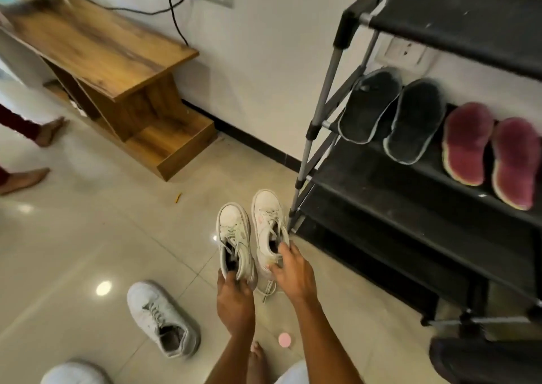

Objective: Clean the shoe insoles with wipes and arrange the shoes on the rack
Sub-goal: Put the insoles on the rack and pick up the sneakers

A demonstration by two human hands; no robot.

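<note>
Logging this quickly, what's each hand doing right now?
Left hand: fingers curled round the heel of one white sneaker.
Right hand: fingers gripping the collar of the other white sneaker.

White sneakers, black rack, maroon soles.

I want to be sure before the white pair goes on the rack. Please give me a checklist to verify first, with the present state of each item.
1. Left hand grips left white shoe at the heel: ok.
2. Right hand grips right white shoe at the opening: ok.
3. Free space on shoe rack shelf below the black soles and red soles: ok.
4. Laces tucked: not ok, one dangles.
5. Insoles wiped: cannot tell.
</note>
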